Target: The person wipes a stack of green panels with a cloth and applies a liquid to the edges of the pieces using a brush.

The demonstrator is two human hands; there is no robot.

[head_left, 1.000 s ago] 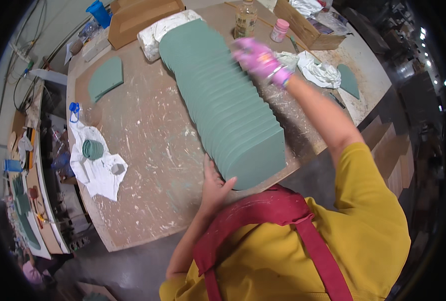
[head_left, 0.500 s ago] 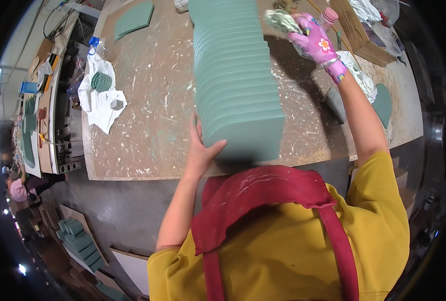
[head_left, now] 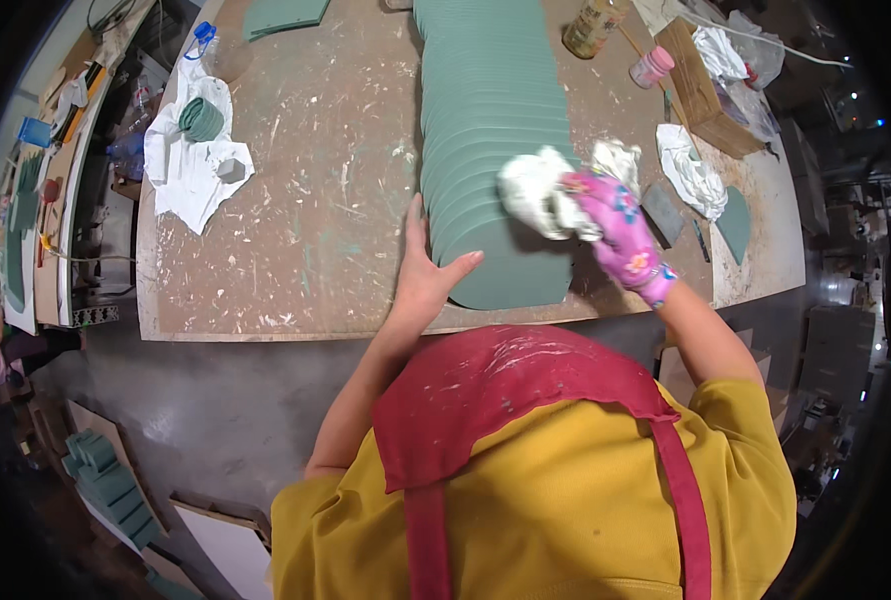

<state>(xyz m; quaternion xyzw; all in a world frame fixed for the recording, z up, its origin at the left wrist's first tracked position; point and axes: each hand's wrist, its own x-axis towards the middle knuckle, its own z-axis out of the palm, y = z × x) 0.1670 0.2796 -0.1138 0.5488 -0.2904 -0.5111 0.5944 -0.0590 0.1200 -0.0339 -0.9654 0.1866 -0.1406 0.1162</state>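
Observation:
A long row of overlapping green panels (head_left: 505, 262) with rounded edges runs away from me across the worktable (head_left: 310, 230). My bare left hand (head_left: 430, 275) is open at the near left edge of the row, fingers along its side and thumb spread toward the top face. In a pink flowered glove, my right hand (head_left: 615, 222) is closed around a crumpled white cloth (head_left: 537, 190). The cloth is over the right part of the nearest panels, its lower edge blurred, so contact is hard to tell. Beside that hand lies a grey block (head_left: 662, 215).
At right are a pink-capped bottle (head_left: 651, 68), a jar (head_left: 592, 28), another white cloth (head_left: 689, 172), a green piece (head_left: 733, 226) and a wooden box (head_left: 710, 90). A white cloth (head_left: 177, 178) carrying a green roll (head_left: 201, 119) lies at left. Another person (head_left: 5, 355) is far left.
My right hand has come nearer and to the left with the cloth, from beside the bottles to over the near panels. My left hand stays at the row's edge. The whole view has shifted slightly.

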